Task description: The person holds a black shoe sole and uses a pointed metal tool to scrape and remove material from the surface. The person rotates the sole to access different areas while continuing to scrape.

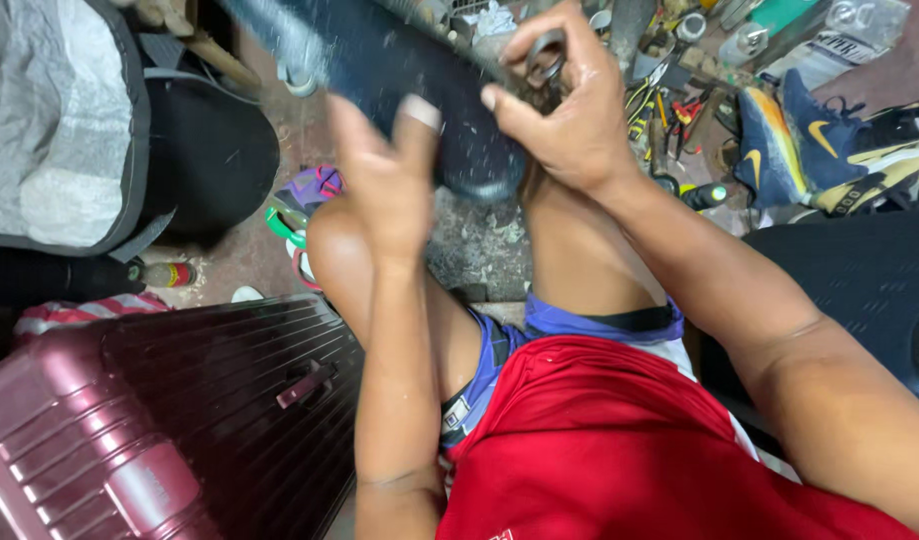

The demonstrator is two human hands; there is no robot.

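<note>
The left hand (384, 170) presses a dark bag (399, 70); the right hand (564, 105) grips scissors (546, 55) beside a maroon suitcase (159, 420).

A dark blue bag (409, 70), motion-blurred, slants across the knees; a metal ring (545, 55) sits at its upper edge, pinched.

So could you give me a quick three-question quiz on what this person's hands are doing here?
1. True or false: the left hand lies on a dark blurred object.
2. What does the right hand pinch? A scissors-like metal tool, B a sports shoe, C a bottle.
3. What lies at lower left, beside the person's knee?

Key: 1 true. 2 A, its looped handle shows between the fingers. 3 A maroon hard suitcase.
</note>
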